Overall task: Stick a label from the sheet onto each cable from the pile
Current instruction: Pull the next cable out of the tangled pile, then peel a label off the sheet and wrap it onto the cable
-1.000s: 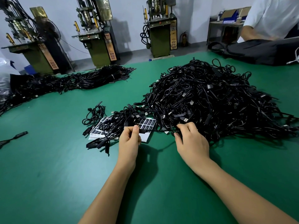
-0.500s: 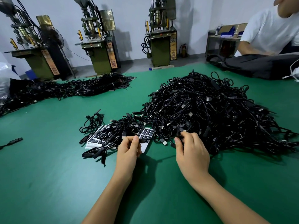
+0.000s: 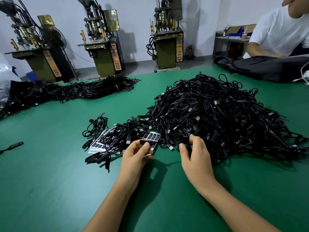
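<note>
A big pile of black cables lies on the green table, right of centre. A label sheet with black labels lies at the pile's near left edge, half covered by cables. My left hand holds a black label pinched between thumb and fingers, just in front of the sheet. My right hand grips a black cable at the pile's near edge, thumb and fingers closed around it.
A second long heap of black cables lies at the far left. A few loose cables and a single connector lie left of the sheet. A person in a white shirt sits at the far right behind a black bag. Machines stand beyond the table.
My left hand has peeled a black label up off the sheet. My right hand has closed on a cable and lifted it slightly out of the pile's edge.
</note>
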Action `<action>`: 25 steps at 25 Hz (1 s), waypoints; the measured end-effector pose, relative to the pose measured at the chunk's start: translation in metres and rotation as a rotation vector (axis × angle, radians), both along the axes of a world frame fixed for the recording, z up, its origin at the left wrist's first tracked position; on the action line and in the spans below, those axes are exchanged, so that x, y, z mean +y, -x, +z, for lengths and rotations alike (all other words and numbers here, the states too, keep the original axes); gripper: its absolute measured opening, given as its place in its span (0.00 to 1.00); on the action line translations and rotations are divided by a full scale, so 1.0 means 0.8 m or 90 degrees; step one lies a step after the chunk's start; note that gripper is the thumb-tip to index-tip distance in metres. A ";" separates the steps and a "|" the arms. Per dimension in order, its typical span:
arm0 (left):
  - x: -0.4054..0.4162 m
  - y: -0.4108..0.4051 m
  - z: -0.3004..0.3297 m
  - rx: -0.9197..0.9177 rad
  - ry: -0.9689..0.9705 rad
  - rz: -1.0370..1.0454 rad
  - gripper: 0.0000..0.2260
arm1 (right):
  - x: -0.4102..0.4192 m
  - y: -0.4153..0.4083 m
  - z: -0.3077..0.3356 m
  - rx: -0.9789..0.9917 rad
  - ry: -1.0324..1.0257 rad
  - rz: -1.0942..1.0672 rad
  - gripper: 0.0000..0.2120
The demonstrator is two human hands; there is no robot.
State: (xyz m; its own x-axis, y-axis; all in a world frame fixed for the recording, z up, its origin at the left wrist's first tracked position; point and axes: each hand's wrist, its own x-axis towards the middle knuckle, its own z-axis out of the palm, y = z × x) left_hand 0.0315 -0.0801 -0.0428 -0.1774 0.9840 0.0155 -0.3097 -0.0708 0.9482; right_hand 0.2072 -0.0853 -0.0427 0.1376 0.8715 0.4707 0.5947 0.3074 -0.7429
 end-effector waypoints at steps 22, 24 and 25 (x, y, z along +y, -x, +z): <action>0.009 0.042 0.035 -0.207 0.046 0.081 0.08 | -0.018 0.016 0.000 -0.050 -0.099 0.122 0.10; 0.008 0.043 0.034 -0.165 0.043 0.097 0.07 | -0.006 0.001 -0.003 -0.041 -0.041 0.098 0.09; 0.008 0.043 0.034 -0.171 0.048 0.098 0.08 | -0.002 -0.006 -0.004 -0.095 0.000 0.128 0.13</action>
